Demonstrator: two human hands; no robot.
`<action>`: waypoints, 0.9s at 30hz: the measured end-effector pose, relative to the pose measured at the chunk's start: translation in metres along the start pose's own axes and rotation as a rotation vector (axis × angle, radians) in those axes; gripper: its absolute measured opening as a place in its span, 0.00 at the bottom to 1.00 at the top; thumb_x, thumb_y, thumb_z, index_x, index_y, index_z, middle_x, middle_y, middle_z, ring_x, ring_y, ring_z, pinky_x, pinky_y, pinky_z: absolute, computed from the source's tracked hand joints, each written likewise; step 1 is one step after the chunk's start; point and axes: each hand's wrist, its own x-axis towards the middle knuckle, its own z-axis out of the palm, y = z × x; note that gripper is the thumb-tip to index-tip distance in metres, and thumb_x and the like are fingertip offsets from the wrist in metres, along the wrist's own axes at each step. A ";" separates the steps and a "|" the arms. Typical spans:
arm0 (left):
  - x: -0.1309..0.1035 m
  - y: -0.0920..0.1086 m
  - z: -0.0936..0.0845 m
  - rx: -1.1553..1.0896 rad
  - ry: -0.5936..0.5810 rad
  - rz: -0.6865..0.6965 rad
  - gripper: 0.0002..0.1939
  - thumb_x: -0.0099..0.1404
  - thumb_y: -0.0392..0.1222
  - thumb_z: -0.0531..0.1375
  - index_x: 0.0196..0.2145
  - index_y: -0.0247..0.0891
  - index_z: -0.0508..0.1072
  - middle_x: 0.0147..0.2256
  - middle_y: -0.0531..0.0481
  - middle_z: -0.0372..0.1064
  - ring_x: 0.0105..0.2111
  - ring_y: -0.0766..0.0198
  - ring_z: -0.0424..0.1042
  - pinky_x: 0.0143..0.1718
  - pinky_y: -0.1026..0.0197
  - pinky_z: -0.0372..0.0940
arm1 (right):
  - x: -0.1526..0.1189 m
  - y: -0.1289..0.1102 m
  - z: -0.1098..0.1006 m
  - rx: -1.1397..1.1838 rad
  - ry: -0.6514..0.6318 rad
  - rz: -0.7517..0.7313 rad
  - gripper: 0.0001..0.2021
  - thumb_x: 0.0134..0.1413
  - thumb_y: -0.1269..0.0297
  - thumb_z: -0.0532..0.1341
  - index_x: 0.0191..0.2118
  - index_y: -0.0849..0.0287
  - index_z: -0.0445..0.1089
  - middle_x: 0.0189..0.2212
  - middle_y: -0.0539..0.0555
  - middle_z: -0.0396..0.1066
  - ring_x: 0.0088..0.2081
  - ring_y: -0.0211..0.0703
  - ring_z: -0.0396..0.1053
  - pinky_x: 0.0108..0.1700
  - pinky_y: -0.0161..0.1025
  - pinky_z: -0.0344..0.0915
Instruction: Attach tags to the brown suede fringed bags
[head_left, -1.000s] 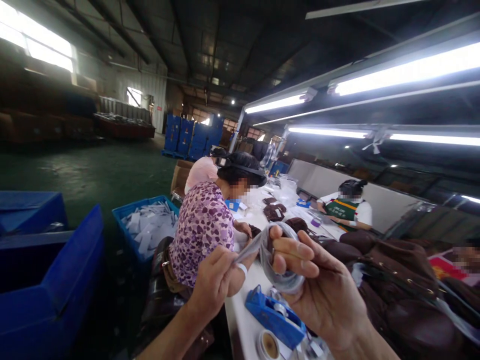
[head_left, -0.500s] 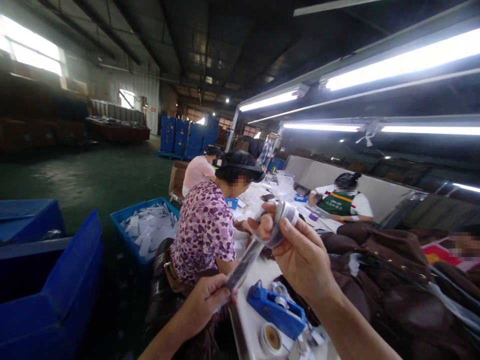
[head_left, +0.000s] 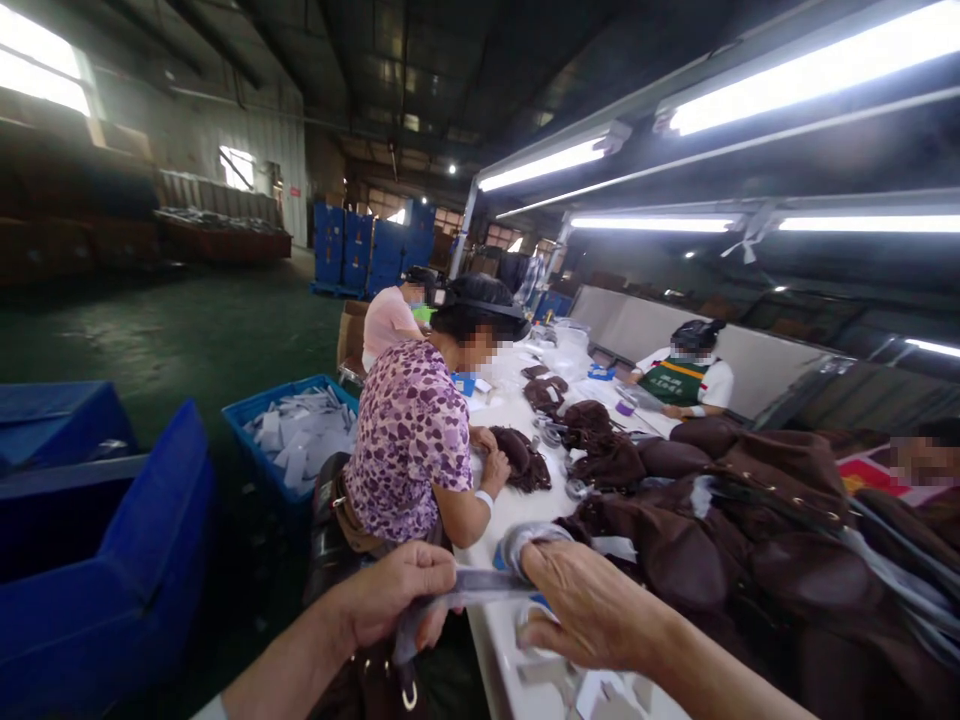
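Note:
My right hand (head_left: 592, 605) is wrapped round a roll of translucent tape (head_left: 536, 538) above the table's near edge. A flat strip (head_left: 491, 583) runs from the roll to my left hand (head_left: 401, 595), whose thumb and fingers pinch it. The strip's loose end (head_left: 407, 640) hangs below my left hand. Beneath the roll, a blue tape dispenser is mostly hidden, with only bits of blue showing. Low down, under my left hand, is a dark brown item with a gold-coloured ring (head_left: 409, 695).
Brown leather-like bags (head_left: 720, 550) are heaped on the white table (head_left: 480, 645) at right. A co-worker in a patterned shirt (head_left: 409, 440) sits close ahead, handling a brown piece (head_left: 521, 460). A blue crate of white pieces (head_left: 247, 440) and blue bins (head_left: 142, 560) stand at left.
Both hands have come down, and the roll has gone from upright to lying flatter. The strip between the hands has swung from slanting to nearly level. The view has shifted slightly.

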 end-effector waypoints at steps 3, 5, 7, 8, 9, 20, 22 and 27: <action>0.008 0.010 -0.002 0.118 -0.084 -0.086 0.19 0.46 0.53 0.68 0.25 0.35 0.68 0.13 0.57 0.64 0.11 0.70 0.59 0.12 0.69 0.52 | -0.007 -0.015 -0.020 0.207 -0.161 0.155 0.11 0.59 0.59 0.56 0.28 0.59 0.63 0.21 0.50 0.66 0.20 0.39 0.62 0.22 0.35 0.51; 0.011 0.019 0.002 0.204 -0.143 -0.076 0.21 0.40 0.44 0.72 0.29 0.36 0.68 0.18 0.59 0.67 0.13 0.72 0.59 0.13 0.70 0.53 | -0.008 -0.018 -0.032 0.605 -0.378 0.291 0.16 0.61 0.60 0.51 0.24 0.59 0.63 0.15 0.47 0.63 0.15 0.34 0.58 0.18 0.31 0.50; 0.012 0.027 0.009 0.289 -0.177 0.028 0.23 0.40 0.40 0.72 0.32 0.38 0.66 0.23 0.61 0.66 0.16 0.74 0.60 0.17 0.71 0.55 | -0.009 -0.017 -0.038 1.091 -0.585 0.386 0.22 0.63 0.56 0.47 0.22 0.60 0.65 0.10 0.44 0.58 0.10 0.30 0.52 0.15 0.29 0.50; 0.012 0.031 0.013 0.342 -0.180 0.106 0.20 0.43 0.39 0.71 0.32 0.38 0.66 0.24 0.60 0.65 0.18 0.74 0.60 0.20 0.71 0.55 | -0.010 -0.015 -0.038 1.308 -0.624 0.409 0.25 0.62 0.53 0.46 0.21 0.61 0.67 0.08 0.43 0.56 0.08 0.29 0.49 0.14 0.29 0.50; 0.011 0.034 0.017 0.408 -0.162 0.202 0.16 0.49 0.40 0.68 0.32 0.38 0.66 0.25 0.59 0.64 0.21 0.73 0.61 0.22 0.70 0.56 | -0.011 -0.013 -0.036 1.490 -0.606 0.417 0.27 0.62 0.51 0.46 0.21 0.63 0.69 0.07 0.43 0.54 0.07 0.29 0.47 0.13 0.29 0.51; 0.018 0.035 0.044 0.629 0.294 0.485 0.11 0.68 0.44 0.53 0.33 0.37 0.70 0.31 0.53 0.70 0.33 0.64 0.67 0.36 0.64 0.59 | 0.003 -0.006 -0.033 2.343 -0.179 0.321 0.28 0.59 0.44 0.53 0.30 0.69 0.72 0.07 0.43 0.57 0.08 0.28 0.50 0.22 0.32 0.71; 0.020 0.032 0.044 0.519 0.246 0.465 0.10 0.67 0.44 0.54 0.33 0.36 0.70 0.30 0.53 0.70 0.32 0.66 0.66 0.36 0.65 0.59 | 0.007 -0.006 -0.038 2.374 -0.065 0.297 0.25 0.59 0.46 0.55 0.31 0.68 0.72 0.09 0.41 0.56 0.09 0.27 0.49 0.25 0.31 0.71; 0.027 0.022 0.048 0.136 0.045 0.344 0.17 0.62 0.54 0.60 0.31 0.34 0.69 0.26 0.51 0.70 0.23 0.69 0.65 0.27 0.66 0.57 | 0.008 -0.012 -0.038 2.368 0.235 0.240 0.17 0.57 0.54 0.61 0.35 0.68 0.72 0.15 0.41 0.61 0.15 0.26 0.56 0.33 0.31 0.71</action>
